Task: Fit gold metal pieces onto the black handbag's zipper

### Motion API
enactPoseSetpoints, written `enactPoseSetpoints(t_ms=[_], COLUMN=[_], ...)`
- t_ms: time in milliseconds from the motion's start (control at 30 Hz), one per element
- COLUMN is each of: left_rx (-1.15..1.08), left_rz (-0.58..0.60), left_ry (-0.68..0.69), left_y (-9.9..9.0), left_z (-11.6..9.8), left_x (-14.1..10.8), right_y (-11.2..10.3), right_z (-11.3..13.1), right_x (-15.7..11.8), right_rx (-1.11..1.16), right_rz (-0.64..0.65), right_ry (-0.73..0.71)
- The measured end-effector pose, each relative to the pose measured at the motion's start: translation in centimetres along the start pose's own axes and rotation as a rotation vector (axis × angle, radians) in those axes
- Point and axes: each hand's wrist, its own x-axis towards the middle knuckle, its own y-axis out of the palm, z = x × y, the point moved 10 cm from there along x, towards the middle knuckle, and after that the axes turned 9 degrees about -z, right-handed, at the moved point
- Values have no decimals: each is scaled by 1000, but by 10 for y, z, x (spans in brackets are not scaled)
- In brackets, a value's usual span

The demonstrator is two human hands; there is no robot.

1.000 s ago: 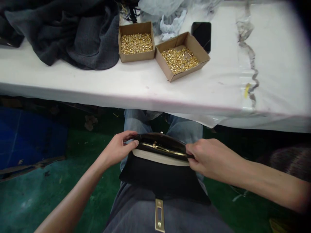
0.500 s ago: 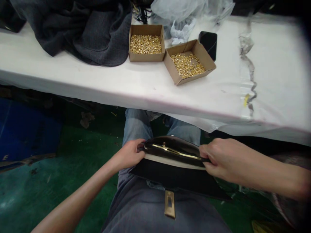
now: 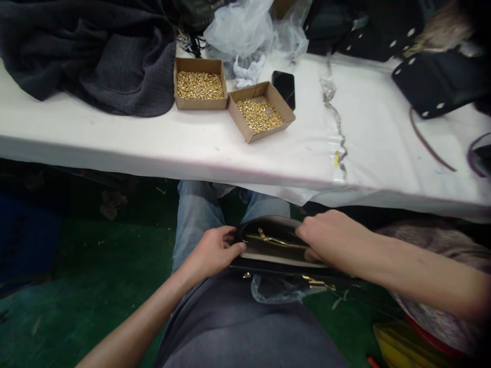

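A black handbag (image 3: 276, 263) rests on my lap with its mouth spread, showing a pale lining and a gold zipper (image 3: 278, 242) inside. My left hand (image 3: 217, 250) grips the bag's left end, thumb over the near rim. At the right end, my right hand (image 3: 330, 235) is closed over the rim, its fingertips partly hidden in the mouth. Gold-coloured hardware (image 3: 316, 282) and a strip of clear plastic film (image 3: 272, 291) hang on the bag's near side.
On the white-covered table (image 3: 153, 143) stand two cardboard boxes (image 3: 201, 105) of small gold pieces. Near them lie a phone (image 3: 284, 88), a dark cloth (image 3: 115, 66) and clear plastic bags (image 3: 245, 30). Black studded pieces (image 3: 437, 84) lie at the right.
The bag's mouth gapes wider, and its near flap with the gold plate has swung out of its spread position. My right hand has rolled over the rim. The view has shifted right.
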Motion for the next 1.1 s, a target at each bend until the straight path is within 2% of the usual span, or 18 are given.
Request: enactPoseSetpoints(t_ms=[67, 200, 333, 400, 500, 600, 733, 867, 933, 1033, 1100], left_rx=[-68, -155, -159, -129, -119, -218, -357, -613, -691, -695, -680], left_rz=[-14, -9, -7, -33, -37, 16, 54, 119, 172, 300, 364], left_ry=[-19, -70, -124, -115, -91, -72, 57, 141, 181, 192, 144], left_y=[2, 4, 4, -1, -6, -5, 1, 13, 17, 27, 35], left_z=[6, 15, 20, 20, 21, 26, 20, -2, -19, -33, -25], left_x=[1, 4, 10, 13, 16, 20, 34, 43, 40, 25, 15], right_y=[7, 8, 29, 34, 29, 19, -4, -36, -42, -34, -19], right_z=[22, 64, 81, 75, 51, 26, 2, -7, -4, 7, 13], right_x=[6, 20, 28, 28, 25, 20, 20, 14, 8, 1, 4], right_rx=[-14, 66, 114, 162, 269, 369, 500, 716, 810, 964, 1035], right_rz=[51, -120, -113, -108, -160, -206, -204, -118, -24, 133, 169], right_ry=[-4, -60, -163, -170, -106, -47, -24, -61, -84, -134, -170])
